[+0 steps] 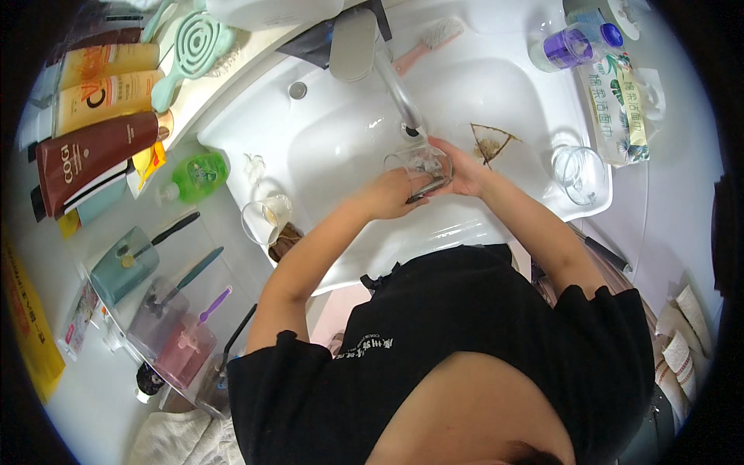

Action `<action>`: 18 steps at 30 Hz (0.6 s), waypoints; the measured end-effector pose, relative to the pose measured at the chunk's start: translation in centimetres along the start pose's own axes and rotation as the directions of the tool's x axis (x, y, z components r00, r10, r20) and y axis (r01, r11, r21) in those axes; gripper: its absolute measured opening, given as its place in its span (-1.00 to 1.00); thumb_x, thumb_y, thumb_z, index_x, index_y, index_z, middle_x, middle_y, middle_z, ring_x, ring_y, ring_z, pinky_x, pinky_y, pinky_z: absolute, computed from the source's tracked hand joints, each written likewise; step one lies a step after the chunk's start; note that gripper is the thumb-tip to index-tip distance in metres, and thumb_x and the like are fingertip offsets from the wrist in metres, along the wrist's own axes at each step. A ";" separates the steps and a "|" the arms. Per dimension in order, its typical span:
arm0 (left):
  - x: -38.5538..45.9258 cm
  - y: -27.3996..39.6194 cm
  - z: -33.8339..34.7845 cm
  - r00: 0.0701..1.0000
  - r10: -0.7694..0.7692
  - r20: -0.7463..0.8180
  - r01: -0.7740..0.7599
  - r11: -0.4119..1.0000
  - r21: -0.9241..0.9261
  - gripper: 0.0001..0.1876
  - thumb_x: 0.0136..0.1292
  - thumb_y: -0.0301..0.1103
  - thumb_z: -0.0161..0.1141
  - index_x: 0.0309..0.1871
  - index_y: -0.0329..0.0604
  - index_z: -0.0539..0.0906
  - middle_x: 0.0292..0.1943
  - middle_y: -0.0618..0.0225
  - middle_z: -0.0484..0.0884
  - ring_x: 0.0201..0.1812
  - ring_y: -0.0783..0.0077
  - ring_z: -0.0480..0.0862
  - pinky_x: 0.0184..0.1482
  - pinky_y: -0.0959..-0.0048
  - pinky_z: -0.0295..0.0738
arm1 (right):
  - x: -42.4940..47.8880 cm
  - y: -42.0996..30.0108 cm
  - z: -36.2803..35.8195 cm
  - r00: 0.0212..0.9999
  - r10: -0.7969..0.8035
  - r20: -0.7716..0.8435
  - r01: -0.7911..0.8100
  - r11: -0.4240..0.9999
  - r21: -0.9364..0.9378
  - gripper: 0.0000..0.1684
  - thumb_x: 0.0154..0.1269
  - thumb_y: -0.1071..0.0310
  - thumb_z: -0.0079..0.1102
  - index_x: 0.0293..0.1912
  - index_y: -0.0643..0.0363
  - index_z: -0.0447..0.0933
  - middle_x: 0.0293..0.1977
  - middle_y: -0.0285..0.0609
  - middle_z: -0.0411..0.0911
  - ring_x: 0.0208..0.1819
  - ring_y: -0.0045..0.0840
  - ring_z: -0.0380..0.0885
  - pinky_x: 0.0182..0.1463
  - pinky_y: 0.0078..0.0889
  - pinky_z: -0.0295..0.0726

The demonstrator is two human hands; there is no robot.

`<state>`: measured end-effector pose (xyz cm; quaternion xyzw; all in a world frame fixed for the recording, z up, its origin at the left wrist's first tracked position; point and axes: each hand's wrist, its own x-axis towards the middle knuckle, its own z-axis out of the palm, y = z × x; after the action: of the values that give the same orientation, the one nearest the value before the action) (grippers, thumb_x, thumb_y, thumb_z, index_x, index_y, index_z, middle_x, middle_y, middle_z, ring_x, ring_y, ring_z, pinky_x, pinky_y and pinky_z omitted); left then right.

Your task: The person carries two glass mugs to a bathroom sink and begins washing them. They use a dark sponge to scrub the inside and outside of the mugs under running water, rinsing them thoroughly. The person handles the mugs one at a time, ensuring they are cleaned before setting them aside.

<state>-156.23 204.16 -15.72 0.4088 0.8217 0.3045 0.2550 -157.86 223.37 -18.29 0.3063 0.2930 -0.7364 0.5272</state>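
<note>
Both my hands are over the white sink (337,139), just below the tip of the faucet (398,87). My right hand (463,168) grips a clear drinking glass (415,160) from its right side. From the left, my left hand (390,195) is on the same glass, its fingers partly seen through the wall. A dark, shiny strip shows between the hands at the glass's lower edge; I cannot tell what it is. Right of my hands, a triangular brown-edged piece (494,144) with a brown clump lies in the basin.
A second clear glass (578,174) stands on the right rim, near wipes (616,110) and a purple-labelled bottle (572,46). On the left rim are a stained glass (261,221) and a brown item (285,241). A pink-handled brush (427,45) lies behind the faucet; a green pump bottle (200,176) is left.
</note>
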 end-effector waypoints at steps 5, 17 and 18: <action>2.6 2.0 -2.1 0.733 -0.582 0.351 0.618 0.356 -0.700 -0.63 0.22 -0.13 0.03 -0.01 -0.16 0.47 -0.21 0.22 0.58 -0.20 0.40 0.58 -0.16 0.44 0.46 | 0.3 1.6 -0.6 0.963 -0.268 -0.004 0.268 0.962 -0.050 -0.30 0.17 -0.12 0.01 0.18 0.08 0.18 0.10 -0.16 0.27 0.13 -0.37 0.27 0.08 -0.11 0.36; 1.7 0.1 1.2 0.988 -0.126 -0.089 0.100 0.964 -0.245 -0.68 0.18 -0.20 0.11 -0.08 -0.19 0.48 -0.30 0.20 0.58 -0.28 0.35 0.60 -0.22 0.33 0.47 | -1.5 -2.1 0.6 0.998 0.061 0.008 -0.061 0.998 0.011 -0.26 0.16 -0.15 -0.02 0.13 0.24 0.23 0.06 -0.05 0.33 0.01 -0.29 0.43 0.04 -0.13 0.46; 2.3 1.0 0.0 0.952 -0.304 0.038 0.294 0.871 -0.393 -0.69 0.21 -0.21 0.08 -0.05 -0.18 0.46 -0.24 0.19 0.57 -0.23 0.35 0.59 -0.18 0.32 0.47 | -1.4 -1.8 0.3 1.000 0.006 -0.008 -0.006 1.000 0.025 -0.26 0.16 -0.15 -0.01 0.14 0.22 0.23 0.06 -0.05 0.34 0.04 -0.29 0.40 0.07 -0.14 0.42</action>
<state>-156.88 206.53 -15.41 0.2131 0.7999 0.4255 0.3656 -159.28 224.42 -16.84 0.3167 0.2850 -0.7372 0.5244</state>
